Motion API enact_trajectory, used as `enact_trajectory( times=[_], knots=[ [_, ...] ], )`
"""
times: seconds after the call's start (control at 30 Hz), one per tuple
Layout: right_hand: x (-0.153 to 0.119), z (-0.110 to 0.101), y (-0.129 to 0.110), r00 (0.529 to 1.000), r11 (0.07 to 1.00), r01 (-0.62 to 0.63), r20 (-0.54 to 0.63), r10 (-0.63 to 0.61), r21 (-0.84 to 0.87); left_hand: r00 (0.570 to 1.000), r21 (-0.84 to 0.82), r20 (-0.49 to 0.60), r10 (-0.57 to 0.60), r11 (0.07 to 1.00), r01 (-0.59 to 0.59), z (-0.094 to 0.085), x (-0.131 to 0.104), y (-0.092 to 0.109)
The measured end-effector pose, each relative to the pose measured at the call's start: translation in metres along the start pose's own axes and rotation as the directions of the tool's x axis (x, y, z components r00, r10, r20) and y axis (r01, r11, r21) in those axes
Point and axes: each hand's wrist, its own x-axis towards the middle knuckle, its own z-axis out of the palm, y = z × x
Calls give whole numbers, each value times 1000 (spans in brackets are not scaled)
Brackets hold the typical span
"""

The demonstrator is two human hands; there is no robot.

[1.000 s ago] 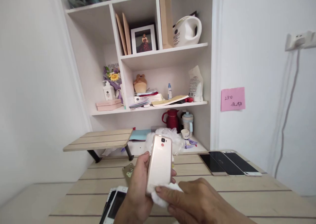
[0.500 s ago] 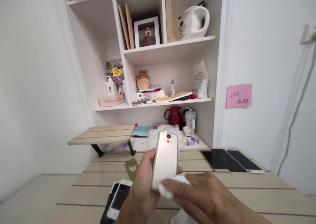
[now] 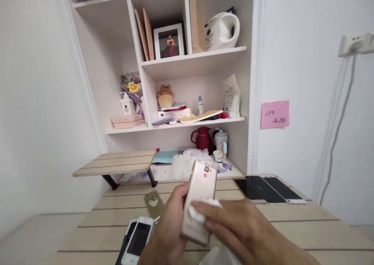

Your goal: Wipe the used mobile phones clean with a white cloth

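Observation:
A pale gold smartphone stands tilted above the table, its back with camera and round red mark facing me. My left hand grips it along the left edge, thumb on the side. Pressed against the phone's back is a white tissue, pinched under the fingers of my right hand. Left of my left hand lie a white phone, resting partly over darker ones, and a gold phone with a bear-shaped ring holder. White paper shows below my right hand.
Several dark-screened phones lie side by side at the table's back right. A small raised wooden shelf stands at the back left. Behind, the white shelving holds a red jug, a pale blue cup and a crumpled plastic bag.
The tissue under my right hand has moved up the phone's back from its lower end. The phone leans more to the right, and the camera view has shifted slightly right.

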Motion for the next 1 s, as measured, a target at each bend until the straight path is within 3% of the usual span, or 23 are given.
enact_trajectory(
  times=[0.1, 0.2, 0.27, 0.37, 0.43, 0.57, 0.63, 0.73, 0.83, 1.0],
  knots=[
    [-6, -1, 32, 972, 994, -101, -216, 92, -31, 993, 138, -12, -114, 984, 115, 2, 0, -4],
    [-6, 0, 35, 948, 990, -128, -302, 104, -59, 988, 161, 6, -157, 975, 154, 4, 0, -8],
    [-2, 3, 19, 973, 996, -51, -229, 32, -79, 994, 47, 11, -106, 993, 105, 5, 1, -9],
    [3, 6, -8, 995, 992, 93, 35, -90, -86, 1000, -64, -1, -21, 998, 21, 5, 3, -7],
    [3, 6, -13, 996, 993, 70, 64, -64, -95, 1000, -62, 7, 4, 998, -3, 3, 3, -6],
    [-5, -1, 16, 985, 997, -12, -171, -1, -73, 994, 65, 52, -91, 994, 88, -5, 2, -10],
    [-8, -6, 34, 955, 993, -85, -292, 58, -83, 984, 185, 56, -170, 970, 157, -11, 4, -14],
    [-10, -10, 42, 919, 983, -144, -384, 90, -115, 984, 212, 55, -168, 965, 153, -20, 8, -21],
    [-5, -3, 30, 938, 989, -60, -348, 11, -132, 994, 90, 36, -101, 991, 98, -24, 13, -22],
    [7, 17, 6, 990, 980, 122, -56, -132, -157, 997, -8, 30, -76, 997, 77, -15, 17, -7]
  ],
)
